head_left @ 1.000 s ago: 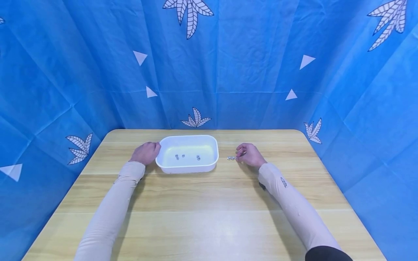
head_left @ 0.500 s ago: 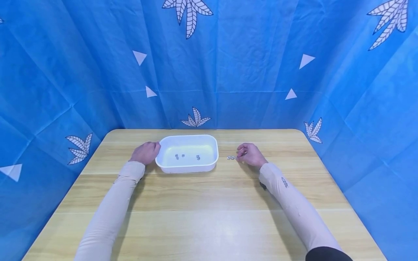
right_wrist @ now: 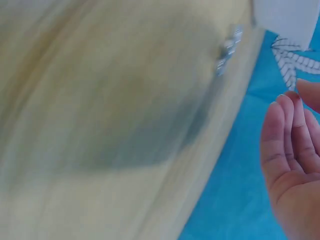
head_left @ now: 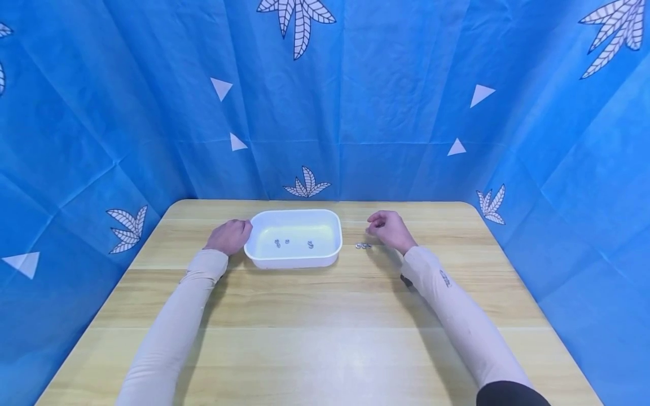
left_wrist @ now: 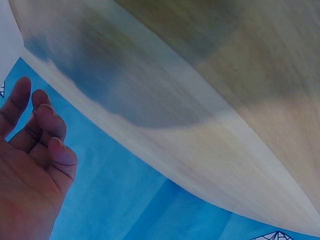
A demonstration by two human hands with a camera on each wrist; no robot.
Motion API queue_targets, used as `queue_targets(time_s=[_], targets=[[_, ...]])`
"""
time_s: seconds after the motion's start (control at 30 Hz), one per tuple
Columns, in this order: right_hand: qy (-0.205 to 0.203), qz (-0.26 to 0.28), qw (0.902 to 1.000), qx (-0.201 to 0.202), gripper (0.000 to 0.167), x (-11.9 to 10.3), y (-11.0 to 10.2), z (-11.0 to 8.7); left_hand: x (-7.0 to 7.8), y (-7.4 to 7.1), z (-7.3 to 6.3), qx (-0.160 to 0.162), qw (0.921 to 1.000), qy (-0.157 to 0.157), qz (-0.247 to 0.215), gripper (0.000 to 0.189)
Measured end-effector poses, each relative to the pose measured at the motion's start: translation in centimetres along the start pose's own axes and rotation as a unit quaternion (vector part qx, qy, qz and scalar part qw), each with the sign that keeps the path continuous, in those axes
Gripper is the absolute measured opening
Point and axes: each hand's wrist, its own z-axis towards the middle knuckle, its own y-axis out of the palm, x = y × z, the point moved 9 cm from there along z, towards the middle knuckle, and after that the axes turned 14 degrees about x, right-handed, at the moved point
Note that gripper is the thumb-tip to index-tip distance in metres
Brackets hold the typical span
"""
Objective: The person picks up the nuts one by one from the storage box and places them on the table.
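In the head view, a white plastic basin (head_left: 294, 263) stands towards the back of the table. My left hand (head_left: 229, 237) holds its left rim with curled fingers; the thumb is hidden. In the left wrist view, this hand (left_wrist: 37, 155) shows bent fingers, with a bit of the white basin (left_wrist: 7, 37) in the corner. To the right of the basin, three small silvery metal pieces, like nuts (head_left: 364, 246), lie in a short row. My right hand (head_left: 391, 230) is just behind and above them, fingers loosely bent and nothing seen between them. The right wrist view shows the row of nuts (right_wrist: 230, 50) apart from the fingers.
Several similar silvery pieces (head_left: 311, 245) lie scattered on the basin's floor. A light wooden table (head_left: 325, 327) stretches in front of both hands. Blue printed cloth (head_left: 386, 113) hangs behind and on both sides, close to the table's edges.
My right hand has risen away from the row's right end, and the third metal piece now shows there uncovered. The left hand and basin keep their place; the head view has shifted slightly.
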Motion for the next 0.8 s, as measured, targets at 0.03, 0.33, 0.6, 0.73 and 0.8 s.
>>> queue_targets(time_s=[0.03, 0.33, 0.6, 0.73, 0.8], targets=[[-0.004, 0.003, 1.0000, 0.002, 0.032, -0.5, 0.1, 0.1, 0.0, 0.0, 0.0, 0.000, 1.0000, 0.000, 0.000, 0.059], [-0.029, 0.045, 0.9985, -0.004, 0.023, -4.5, 2.6, 0.3, 0.2, -0.2, -0.2, 0.001, 1.0000, 0.003, 0.002, 0.058], [-0.030, 0.062, 0.9973, -0.024, 0.024, -7.0, 4.9, -0.1, 0.1, 0.0, -0.1, 0.002, 1.0000, 0.005, 0.006, 0.059], [-0.040, 0.053, 0.9970, -0.038, 0.022, -7.8, 5.9, -0.3, 0.0, 0.2, -0.1, -0.004, 1.0000, 0.004, 0.007, 0.064], [-0.047, 0.048, 0.9967, -0.044, 0.022, -8.0, 6.4, -0.4, 0.0, 0.2, -0.1, -0.006, 1.0000, 0.004, 0.006, 0.065]])
